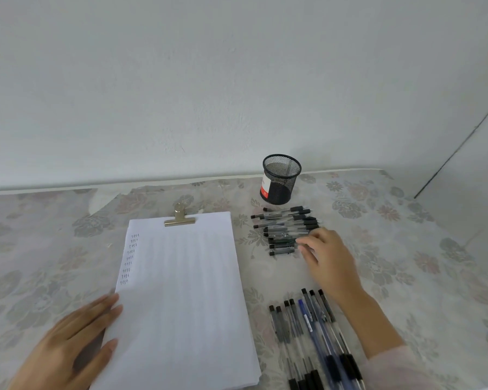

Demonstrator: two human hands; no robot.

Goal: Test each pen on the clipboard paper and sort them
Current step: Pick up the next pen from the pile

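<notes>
A stack of white paper on a clipboard (181,291) lies in front of me, held by a metal clip (180,218). Several small "test" marks (130,258) run down its left margin. My left hand (68,342) lies flat on the paper's lower left edge. A pile of black-capped pens (285,229) lies to the right of the clipboard. My right hand (327,257) reaches into that pile, fingers spread, touching the pens' right ends; no pen is visibly gripped. Nearer me, a row of several pens (307,333) lies side by side, one of them blue.
A black mesh pen cup (279,178) with a red and white label stands behind the pile, near the wall. The table carries a floral plastic cloth (406,249). A white wall rises right behind the table.
</notes>
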